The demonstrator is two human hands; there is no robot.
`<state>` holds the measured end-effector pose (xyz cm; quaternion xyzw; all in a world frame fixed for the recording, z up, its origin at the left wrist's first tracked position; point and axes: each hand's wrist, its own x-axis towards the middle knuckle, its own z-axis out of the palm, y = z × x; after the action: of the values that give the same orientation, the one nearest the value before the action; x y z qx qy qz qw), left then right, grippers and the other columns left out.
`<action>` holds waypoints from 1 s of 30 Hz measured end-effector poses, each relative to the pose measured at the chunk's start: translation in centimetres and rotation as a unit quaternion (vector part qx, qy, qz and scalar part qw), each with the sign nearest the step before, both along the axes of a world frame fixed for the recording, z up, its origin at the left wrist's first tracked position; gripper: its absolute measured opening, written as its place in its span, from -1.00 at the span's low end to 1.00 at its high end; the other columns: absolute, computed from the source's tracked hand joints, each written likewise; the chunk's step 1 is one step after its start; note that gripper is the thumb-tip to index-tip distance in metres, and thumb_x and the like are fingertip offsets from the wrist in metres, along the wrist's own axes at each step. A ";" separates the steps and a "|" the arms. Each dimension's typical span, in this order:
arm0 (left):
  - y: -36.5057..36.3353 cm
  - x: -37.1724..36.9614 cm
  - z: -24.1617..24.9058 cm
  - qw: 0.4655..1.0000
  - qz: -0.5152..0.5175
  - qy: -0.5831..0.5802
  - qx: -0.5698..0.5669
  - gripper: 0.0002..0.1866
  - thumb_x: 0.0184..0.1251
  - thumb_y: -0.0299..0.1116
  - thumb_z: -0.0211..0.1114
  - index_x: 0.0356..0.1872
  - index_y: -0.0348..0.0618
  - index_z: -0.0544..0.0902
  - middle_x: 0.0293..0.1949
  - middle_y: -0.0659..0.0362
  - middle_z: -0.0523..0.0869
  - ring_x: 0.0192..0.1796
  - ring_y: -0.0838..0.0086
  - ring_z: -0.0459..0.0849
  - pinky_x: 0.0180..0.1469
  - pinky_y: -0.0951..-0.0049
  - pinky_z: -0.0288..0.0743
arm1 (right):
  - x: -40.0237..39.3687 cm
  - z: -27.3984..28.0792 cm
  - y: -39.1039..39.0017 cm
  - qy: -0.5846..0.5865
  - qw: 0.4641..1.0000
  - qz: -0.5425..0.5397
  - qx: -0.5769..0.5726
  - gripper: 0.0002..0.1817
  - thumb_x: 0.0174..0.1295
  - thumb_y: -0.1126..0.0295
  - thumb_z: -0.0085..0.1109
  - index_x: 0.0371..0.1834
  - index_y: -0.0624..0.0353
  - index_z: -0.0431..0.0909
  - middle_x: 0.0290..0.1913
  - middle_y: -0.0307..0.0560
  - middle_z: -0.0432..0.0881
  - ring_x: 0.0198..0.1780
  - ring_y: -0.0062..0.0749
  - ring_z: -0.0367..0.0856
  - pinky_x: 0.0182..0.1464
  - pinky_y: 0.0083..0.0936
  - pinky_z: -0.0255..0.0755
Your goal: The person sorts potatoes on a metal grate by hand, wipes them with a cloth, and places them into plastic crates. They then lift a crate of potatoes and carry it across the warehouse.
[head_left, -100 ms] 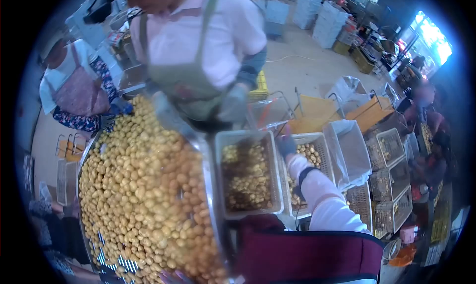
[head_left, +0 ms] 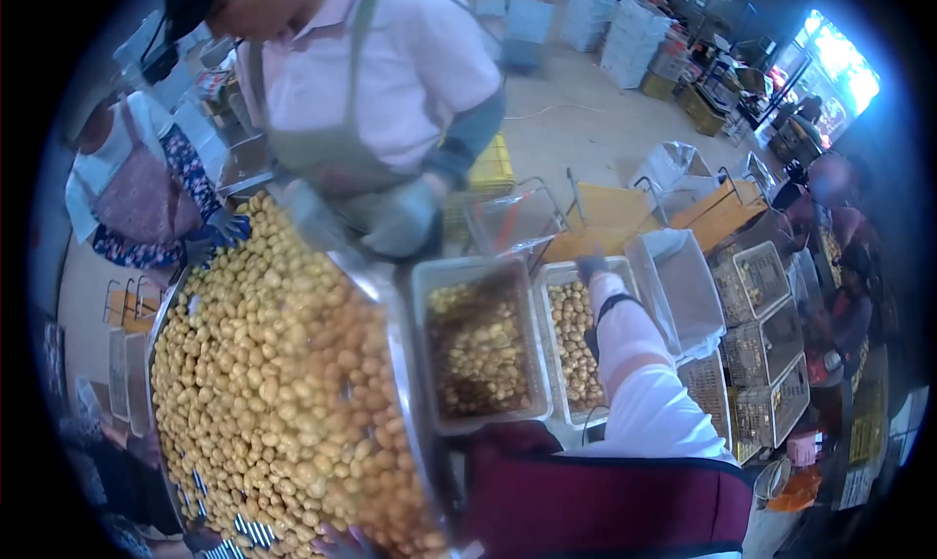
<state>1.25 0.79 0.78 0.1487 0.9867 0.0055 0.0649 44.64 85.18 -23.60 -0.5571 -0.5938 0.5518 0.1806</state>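
Note:
A heap of small round yellow-brown produce, like small potatoes [head_left: 264, 364], covers a metal-rimmed sorting table [head_left: 402, 364]. At the bottom edge, the fingers of my left hand [head_left: 344, 541] show in part, apart and against the heap. My right arm, in a white sleeve with a dark band, reaches away to the right. At its end my gloved right hand [head_left: 590, 265] is by the far rim of a pale plastic crate [head_left: 544, 339] holding the same produce. Its fingers are small and blurred. Nearer the table stands another part-filled crate [head_left: 422, 354].
Across the table a person in an apron [head_left: 361, 90] has gloved hands near the rim. Another person [head_left: 146, 188] reaches into the heap at left. A lined crate [head_left: 683, 295], stacked baskets [head_left: 756, 344] and orange boards [head_left: 615, 212] stand at right.
My right hand has moved slightly right and away, to the crate's far rim. The opposite person's gloved hand has shifted left and nearer their other hand. The view has shifted a little.

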 end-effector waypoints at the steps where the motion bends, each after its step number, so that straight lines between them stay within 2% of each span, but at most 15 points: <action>1: 2.4 -1.4 -1.8 1.000 0.013 0.002 -0.014 -0.10 0.41 0.37 -0.09 0.52 -0.14 0.17 0.50 -0.39 0.00 0.50 -0.45 -0.10 0.41 -0.44 -0.08 | 0.8 1.4 4.0 -0.059 0.998 -0.009 0.033 -0.35 0.33 0.04 0.04 0.40 0.00 0.07 0.16 -0.04 0.33 0.17 -0.36 0.30 0.13 -0.46 0.21; 3: 0.9 -1.5 -2.6 0.999 0.013 0.034 -0.026 -0.10 0.41 0.35 -0.08 0.48 -0.24 0.23 0.49 -0.41 0.02 0.48 -0.50 -0.09 0.39 -0.44 -0.04 | 3.7 1.8 4.3 -0.197 0.979 -0.023 0.049 -0.57 0.35 0.19 -0.03 0.25 -0.01 0.22 -0.11 -0.05 0.46 -0.10 -0.29 0.46 -0.12 -0.37 0.34; 6: 1.8 -1.2 -1.7 0.994 -0.020 0.110 -0.002 -0.13 0.35 0.39 0.01 0.37 -0.22 0.40 0.42 -0.42 0.18 0.42 -0.44 0.11 0.34 -0.43 0.08 | 3.0 6.0 3.8 -0.256 0.965 -0.064 -0.001 -0.70 0.33 0.26 -0.02 0.10 -0.03 0.28 -0.35 -0.07 0.43 -0.38 -0.28 0.41 -0.38 -0.31 0.24; 11: 12.4 0.4 7.1 0.999 0.015 -0.037 0.014 -0.18 0.29 0.40 0.09 0.19 -0.19 0.58 0.24 -0.37 0.43 0.31 -0.23 0.36 0.26 -0.38 0.19 | 1.2 8.3 3.8 -0.301 0.948 -0.062 -0.080 -0.87 0.30 0.35 -0.01 -0.11 -0.06 0.38 -0.70 -0.10 0.36 -0.76 -0.26 0.32 -0.74 -0.23 0.09; 12: 13.7 0.8 7.7 0.998 0.033 -0.047 0.006 -0.20 0.27 0.40 0.11 0.16 -0.17 0.61 0.21 -0.36 0.46 0.29 -0.19 0.39 0.25 -0.37 0.21 | 0.2 8.5 4.0 -0.284 0.951 -0.084 -0.093 -0.89 0.28 0.35 0.00 -0.15 -0.05 0.42 -0.69 -0.09 0.39 -0.73 -0.25 0.35 -0.72 -0.22 0.12; 13: 13.5 1.3 4.4 0.983 0.005 0.011 0.186 -0.37 0.37 0.27 0.09 0.20 -0.01 0.60 0.18 -0.26 0.50 0.35 -0.16 0.34 0.32 -0.39 0.09 | -0.7 9.5 3.4 -0.268 0.952 -0.105 -0.107 -0.90 0.25 0.36 0.00 -0.20 -0.04 0.46 -0.67 -0.08 0.42 -0.70 -0.23 0.39 -0.70 -0.20 0.15; 14: 8.8 -0.1 -4.2 0.952 -0.102 0.008 0.288 -0.11 0.05 -0.07 0.46 0.43 -0.04 0.29 0.35 -0.02 0.32 0.40 -0.04 0.19 0.45 -0.06 0.06 | -1.4 9.7 3.4 -0.270 0.951 -0.104 -0.107 -0.88 0.25 0.36 0.01 -0.17 -0.04 0.46 -0.65 -0.08 0.43 -0.68 -0.22 0.40 -0.67 -0.21 0.17; 15: 13.3 0.6 -0.6 0.974 -0.132 -0.026 0.185 -0.29 -0.01 -0.09 0.47 0.19 -0.16 0.49 0.23 -0.09 0.43 0.33 -0.07 0.31 0.41 -0.02 0.12 | -1.9 9.2 3.3 -0.272 0.951 -0.103 -0.104 -0.86 0.24 0.36 0.02 -0.15 -0.04 0.47 -0.63 -0.08 0.44 -0.66 -0.22 0.41 -0.65 -0.21 0.19; 16: 19.0 1.9 2.7 0.967 -0.120 0.062 0.214 -0.34 -0.05 -0.04 0.46 0.09 -0.17 0.54 0.11 -0.17 0.51 0.28 -0.09 0.36 0.39 -0.02 0.14 | -2.4 8.9 3.4 -0.274 0.951 -0.102 -0.100 -0.84 0.24 0.36 0.02 -0.12 -0.05 0.47 -0.62 -0.08 0.45 -0.64 -0.21 0.43 -0.62 -0.21 0.21; 18: 21.5 1.0 2.2 0.969 -0.234 -0.009 0.080 -0.32 -0.03 0.02 0.43 0.12 -0.13 0.53 0.14 -0.23 0.49 0.26 -0.11 0.39 0.36 -0.04 0.18 | -2.5 8.5 3.7 -0.280 0.950 -0.103 -0.093 -0.80 0.23 0.36 0.03 -0.07 -0.05 0.47 -0.58 -0.08 0.48 -0.59 -0.20 0.46 -0.57 -0.22 0.25; 21: 21.2 0.0 -1.4 0.971 -0.173 0.030 0.164 -0.27 0.11 -0.01 0.44 0.35 0.06 0.49 0.49 -0.17 0.21 0.47 -0.15 0.18 0.44 -0.18 0.06 | -2.1 7.9 4.6 -0.280 0.950 -0.104 -0.086 -0.73 0.22 0.36 0.05 0.00 -0.06 0.48 -0.53 -0.07 0.51 -0.53 -0.19 0.50 -0.50 -0.23 0.31; 24: 21.6 -1.1 2.7 0.952 -0.167 0.143 0.214 -0.27 0.14 -0.01 0.42 0.37 0.07 0.47 0.50 -0.18 0.20 0.48 -0.19 0.16 0.43 -0.16 0.09 | -1.0 7.2 5.9 -0.280 0.950 -0.109 -0.086 -0.67 0.21 0.36 0.07 0.07 -0.07 0.49 -0.48 -0.07 0.55 -0.46 -0.17 0.54 -0.42 -0.25 0.37; 26: 22.4 -2.1 5.1 0.960 -0.150 0.175 0.156 -0.29 0.24 0.07 0.31 0.40 0.08 0.41 0.49 -0.19 0.18 0.47 -0.22 0.14 0.40 -0.25 0.04 | -0.6 6.6 6.9 -0.275 0.950 -0.115 -0.090 -0.62 0.20 0.35 0.08 0.12 -0.08 0.49 -0.45 -0.07 0.57 -0.42 -0.16 0.57 -0.38 -0.25 0.41; 29: 20.7 -5.8 1.9 0.971 -0.143 0.175 0.080 -0.30 0.28 0.14 0.26 0.38 0.07 0.40 0.45 -0.19 0.22 0.47 -0.28 0.10 0.35 -0.39 -0.02 | 0.1 5.4 7.6 -0.246 0.954 -0.138 -0.106 -0.56 0.19 0.35 0.10 0.20 -0.09 0.50 -0.40 -0.07 0.61 -0.35 -0.14 0.61 -0.30 -0.27 0.48; 30: 21.5 -6.1 1.7 0.978 -0.120 0.157 0.060 -0.26 0.25 0.26 0.23 0.37 0.12 0.40 0.42 -0.15 0.26 0.46 -0.30 0.09 0.37 -0.43 -0.07 | 0.4 4.9 8.1 -0.225 0.955 -0.150 -0.121 -0.53 0.19 0.35 0.11 0.22 -0.09 0.50 -0.38 -0.07 0.62 -0.33 -0.14 0.62 -0.28 -0.27 0.50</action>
<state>-4.87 22.32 2.50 0.2689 0.9574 0.0331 -0.0999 45.03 93.26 -18.72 -0.7670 -0.4580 0.4461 0.0542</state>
